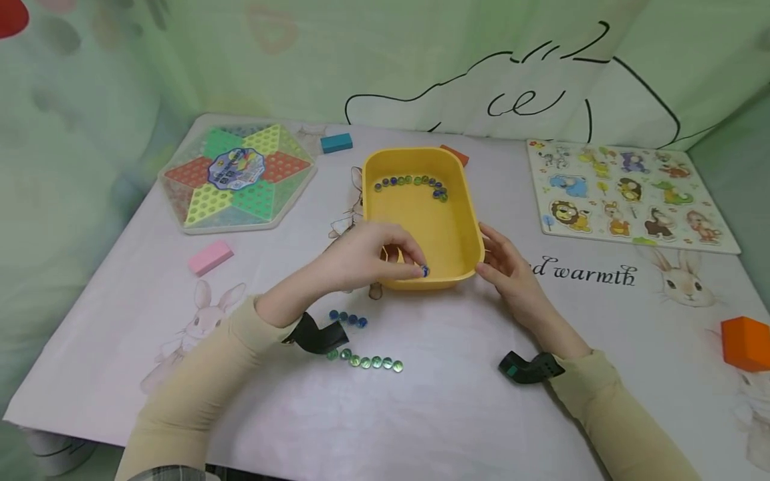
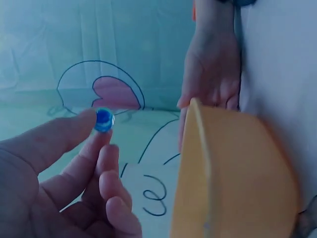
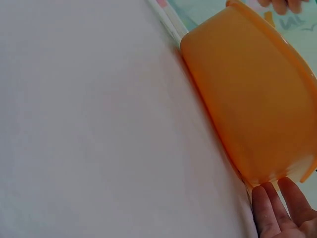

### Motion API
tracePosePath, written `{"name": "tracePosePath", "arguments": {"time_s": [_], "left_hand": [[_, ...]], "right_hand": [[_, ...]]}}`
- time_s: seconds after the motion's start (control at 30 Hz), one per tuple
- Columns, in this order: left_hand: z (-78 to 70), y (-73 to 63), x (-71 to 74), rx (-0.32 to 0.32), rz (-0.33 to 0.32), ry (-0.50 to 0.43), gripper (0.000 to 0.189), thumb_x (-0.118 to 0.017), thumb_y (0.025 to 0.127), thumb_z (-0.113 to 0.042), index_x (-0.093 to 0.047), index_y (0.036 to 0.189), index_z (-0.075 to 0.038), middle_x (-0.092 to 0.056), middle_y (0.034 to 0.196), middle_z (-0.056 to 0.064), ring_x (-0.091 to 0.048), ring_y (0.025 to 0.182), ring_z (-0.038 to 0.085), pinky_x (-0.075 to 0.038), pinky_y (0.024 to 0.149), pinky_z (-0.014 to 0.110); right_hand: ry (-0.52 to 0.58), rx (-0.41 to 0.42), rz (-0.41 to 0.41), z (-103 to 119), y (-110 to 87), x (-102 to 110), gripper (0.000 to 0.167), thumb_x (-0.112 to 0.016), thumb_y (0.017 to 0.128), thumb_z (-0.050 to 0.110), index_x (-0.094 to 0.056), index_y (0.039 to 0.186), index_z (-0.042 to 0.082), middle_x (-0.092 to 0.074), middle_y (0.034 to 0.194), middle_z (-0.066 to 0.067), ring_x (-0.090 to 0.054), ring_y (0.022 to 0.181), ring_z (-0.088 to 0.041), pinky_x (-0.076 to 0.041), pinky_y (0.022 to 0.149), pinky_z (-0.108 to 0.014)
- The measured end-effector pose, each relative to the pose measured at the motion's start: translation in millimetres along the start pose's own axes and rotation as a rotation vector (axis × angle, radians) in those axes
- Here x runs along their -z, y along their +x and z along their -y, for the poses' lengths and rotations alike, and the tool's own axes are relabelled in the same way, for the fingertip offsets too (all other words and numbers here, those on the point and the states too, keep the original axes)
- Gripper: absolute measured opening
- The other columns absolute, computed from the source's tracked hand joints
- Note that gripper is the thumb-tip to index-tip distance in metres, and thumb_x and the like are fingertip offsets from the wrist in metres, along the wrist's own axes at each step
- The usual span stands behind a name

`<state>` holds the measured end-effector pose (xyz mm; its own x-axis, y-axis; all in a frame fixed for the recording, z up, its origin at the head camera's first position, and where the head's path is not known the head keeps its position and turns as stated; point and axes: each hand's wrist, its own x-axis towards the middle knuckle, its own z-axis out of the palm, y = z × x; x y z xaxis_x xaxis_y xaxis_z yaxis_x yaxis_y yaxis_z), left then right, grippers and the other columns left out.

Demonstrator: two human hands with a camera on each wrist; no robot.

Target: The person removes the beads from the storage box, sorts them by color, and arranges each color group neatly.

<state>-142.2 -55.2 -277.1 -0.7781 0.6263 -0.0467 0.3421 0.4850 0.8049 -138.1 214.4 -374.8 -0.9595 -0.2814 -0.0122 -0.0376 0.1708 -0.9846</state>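
Note:
My left hand pinches a blue glass marble between thumb and index finger, over the near end of a yellow plastic bin. The other fingers of that hand curl loosely below. My right hand rests against the bin's right side near the front corner; its fingers touch the wall, fairly straight. Inside the bin, a curved row of blue and green marbles lies near the far wall. On the table, nearer me, lie a short row of blue marbles and a longer row of green marbles.
A Chinese checkers board lies at the back left, an animal puzzle board at the back right. A pink block, a blue block and an orange block stand around; another orange piece shows behind the bin.

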Motion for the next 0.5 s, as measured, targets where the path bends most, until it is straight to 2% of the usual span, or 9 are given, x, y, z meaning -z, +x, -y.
{"name": "tracePosePath", "arguments": {"time_s": [0.1,0.23,0.33,0.5], "left_hand": [[8.6,-12.8,-2.4,0.022,0.063,-0.026,0.009,-0.07,0.082,-0.026,-0.069,0.088,-0.019,-0.061,0.079,-0.006,-0.052,0.073,0.012,-0.042,0.063,0.023],[23.8,-27.2,-6.8,0.015,0.128,-0.094,0.01,-0.069,0.082,-0.019,-0.069,0.09,-0.013,-0.061,0.077,-0.003,-0.053,0.07,0.012,-0.043,0.062,0.022],[33.3,-35.5,-11.8,0.038,0.124,-0.089,0.009,-0.069,0.082,-0.016,-0.069,0.089,-0.011,-0.059,0.077,-0.003,-0.051,0.069,0.011,-0.042,0.06,0.021],[43.9,-43.6,-21.4,0.065,0.073,0.057,0.006,-0.072,0.079,-0.017,-0.068,0.083,-0.013,-0.059,0.078,-0.003,-0.051,0.069,0.009,-0.042,0.06,0.02]], "right_hand": [[0.004,0.001,0.001,-0.1,-0.3,0.1,0.059,-0.052,0.094,0.011,-0.025,0.146,0.02,-0.028,0.143,-0.023,-0.046,0.113,-0.004,-0.039,0.09,-0.009],[0.011,0.0,0.002,0.2,-0.6,-0.3,0.059,-0.052,0.094,0.011,-0.025,0.146,0.02,-0.028,0.143,-0.023,-0.046,0.113,-0.004,-0.039,0.09,-0.009],[0.022,0.003,0.001,1.1,-0.8,-0.5,0.059,-0.051,0.094,0.01,-0.025,0.146,0.019,-0.028,0.143,-0.023,-0.046,0.114,-0.005,-0.039,0.09,-0.01],[0.048,0.009,0.004,3.3,-0.9,-0.8,0.059,-0.051,0.094,0.008,-0.025,0.146,0.018,-0.027,0.144,-0.024,-0.046,0.115,-0.006,-0.039,0.09,-0.01]]}}
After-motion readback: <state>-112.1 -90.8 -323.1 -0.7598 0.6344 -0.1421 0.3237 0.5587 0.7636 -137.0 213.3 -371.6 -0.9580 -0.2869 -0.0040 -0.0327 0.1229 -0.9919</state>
